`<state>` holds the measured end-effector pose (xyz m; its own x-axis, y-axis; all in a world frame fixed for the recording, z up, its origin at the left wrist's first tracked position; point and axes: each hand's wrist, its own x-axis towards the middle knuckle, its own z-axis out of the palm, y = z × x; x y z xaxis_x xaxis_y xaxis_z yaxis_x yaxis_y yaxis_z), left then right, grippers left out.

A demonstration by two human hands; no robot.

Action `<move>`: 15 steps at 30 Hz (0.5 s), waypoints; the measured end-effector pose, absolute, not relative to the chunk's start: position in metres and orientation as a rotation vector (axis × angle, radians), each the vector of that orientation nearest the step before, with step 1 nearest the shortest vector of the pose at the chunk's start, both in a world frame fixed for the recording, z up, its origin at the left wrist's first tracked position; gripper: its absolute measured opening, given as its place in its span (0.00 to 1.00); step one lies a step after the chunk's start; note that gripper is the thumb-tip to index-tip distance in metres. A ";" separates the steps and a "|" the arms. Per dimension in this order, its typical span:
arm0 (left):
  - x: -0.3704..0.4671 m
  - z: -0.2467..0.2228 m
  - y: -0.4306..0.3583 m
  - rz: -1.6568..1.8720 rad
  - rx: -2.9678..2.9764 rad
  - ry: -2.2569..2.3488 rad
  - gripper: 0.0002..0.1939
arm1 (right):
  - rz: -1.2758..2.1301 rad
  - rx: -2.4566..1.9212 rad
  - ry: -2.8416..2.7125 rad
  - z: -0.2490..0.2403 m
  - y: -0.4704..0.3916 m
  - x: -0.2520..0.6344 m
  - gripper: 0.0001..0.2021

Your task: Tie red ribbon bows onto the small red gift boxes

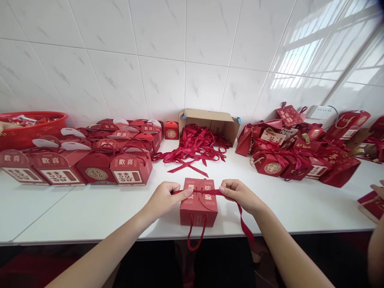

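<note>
A red gift box [198, 212] with printed characters stands near the table's front edge, its top flaps folded together. Across its top runs a dark red ribbon [214, 192], passing by the slots in the flaps. My left hand [168, 196] pinches the ribbon at the box's left side, thumb over the top. At the right side, my right hand [238, 194] grips the other length between thumb and bent fingers, and a loose tail hangs past the table edge. A twisted red cord handle [198, 240] droops over the box's front.
Rows of red boxes [129, 170] stand at left, before a red basin [57, 130] of wrapped items. A cardboard box [210, 115] spills ribbons [195, 142] at the back. Bow-tied boxes [271, 162] pile up at right. Another person's hand [378, 190] touches a box at far right.
</note>
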<state>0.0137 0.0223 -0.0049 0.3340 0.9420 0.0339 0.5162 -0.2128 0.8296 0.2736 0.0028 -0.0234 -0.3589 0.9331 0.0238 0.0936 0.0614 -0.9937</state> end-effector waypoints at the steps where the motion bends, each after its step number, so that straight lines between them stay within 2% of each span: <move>1: 0.012 -0.002 0.021 0.767 1.893 1.313 0.25 | 1.386 -1.046 -1.564 -0.021 0.002 0.274 0.20; 5: 0.015 0.016 0.008 1.065 2.201 1.319 0.14 | 1.387 -0.972 -1.483 -0.011 -0.005 0.270 0.16; 10: 0.046 0.031 -0.004 1.064 2.522 1.083 0.15 | 1.451 -0.855 -1.376 0.008 -0.012 0.256 0.12; 15: 0.064 0.032 0.006 1.260 2.636 1.132 0.12 | 1.371 -0.902 -1.326 0.022 -0.022 0.254 0.13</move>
